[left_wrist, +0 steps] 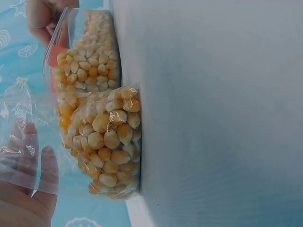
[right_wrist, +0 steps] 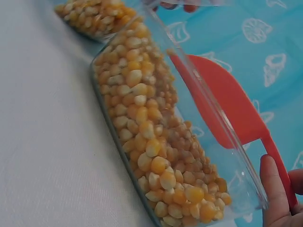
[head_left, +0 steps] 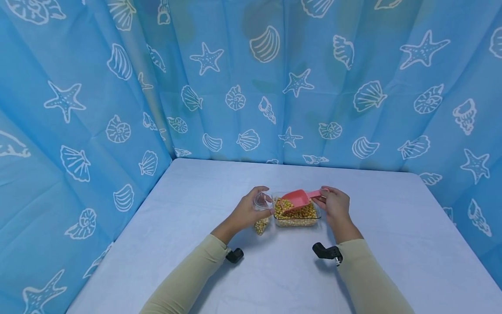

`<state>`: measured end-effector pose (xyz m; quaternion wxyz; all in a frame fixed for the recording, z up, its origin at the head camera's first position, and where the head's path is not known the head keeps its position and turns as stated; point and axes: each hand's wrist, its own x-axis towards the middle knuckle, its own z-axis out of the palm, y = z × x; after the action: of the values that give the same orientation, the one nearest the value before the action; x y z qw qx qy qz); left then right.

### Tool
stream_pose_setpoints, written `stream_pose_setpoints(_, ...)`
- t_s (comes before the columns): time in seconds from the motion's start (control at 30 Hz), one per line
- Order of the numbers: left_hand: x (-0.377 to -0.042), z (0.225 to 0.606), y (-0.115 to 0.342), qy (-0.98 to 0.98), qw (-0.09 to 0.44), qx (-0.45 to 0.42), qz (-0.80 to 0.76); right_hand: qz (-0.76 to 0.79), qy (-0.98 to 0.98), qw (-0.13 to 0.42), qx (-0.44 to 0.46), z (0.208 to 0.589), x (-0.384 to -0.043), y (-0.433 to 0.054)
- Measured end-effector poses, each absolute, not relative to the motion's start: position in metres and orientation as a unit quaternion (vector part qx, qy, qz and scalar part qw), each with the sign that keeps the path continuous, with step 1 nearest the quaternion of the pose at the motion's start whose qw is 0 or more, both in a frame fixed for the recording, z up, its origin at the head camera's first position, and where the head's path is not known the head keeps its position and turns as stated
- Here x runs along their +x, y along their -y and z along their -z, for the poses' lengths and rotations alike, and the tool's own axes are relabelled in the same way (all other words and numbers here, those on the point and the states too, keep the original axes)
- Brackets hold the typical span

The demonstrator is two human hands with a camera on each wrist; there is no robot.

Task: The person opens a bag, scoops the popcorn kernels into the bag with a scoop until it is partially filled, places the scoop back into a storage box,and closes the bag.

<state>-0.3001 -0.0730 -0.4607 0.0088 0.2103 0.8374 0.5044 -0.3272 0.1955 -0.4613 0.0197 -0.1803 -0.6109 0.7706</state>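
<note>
A clear plastic bag (left_wrist: 106,137), its lower part filled with corn kernels, stands on the table. My left hand (head_left: 249,208) holds the bag's upper part, thumb and fingers curved round its mouth. Right beside the bag is a clear rectangular container (head_left: 296,223) of corn kernels (right_wrist: 142,123). With my right hand (head_left: 336,206) I pinch the handle of a red scoop (head_left: 298,197). The scoop is tilted over the container, its front edge toward the bag and kernels at its lip. In the right wrist view the scoop (right_wrist: 222,101) shows behind the container's wall.
A white cloth covers the table (head_left: 188,192). Blue curtains (head_left: 243,117) with shell and starfish prints hang behind the table and along its sides. Black camera mounts (head_left: 327,252) sit at both wrists.
</note>
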Motion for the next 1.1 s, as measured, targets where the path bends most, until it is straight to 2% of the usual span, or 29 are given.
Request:
stream_pose_setpoints(0.37,-0.299,0.463,0.072,-0.83,0.014,0.218,-0.513,-0.861,0.471,0.014,-0.191,0.46,-0.324,-0.205)
stream_pose_setpoints(0.77,-0.299,0.463,0.068,-0.829,0.016,0.213,-0.517,-0.85,0.504,0.071,-0.135,0.427,-0.318,-0.195)
stream_pose_setpoints(1.1,-0.298,0.462,0.065,-0.839,0.028,0.205,-0.503,-0.835,0.531,0.087,-0.115,0.411,-0.31,-0.18)
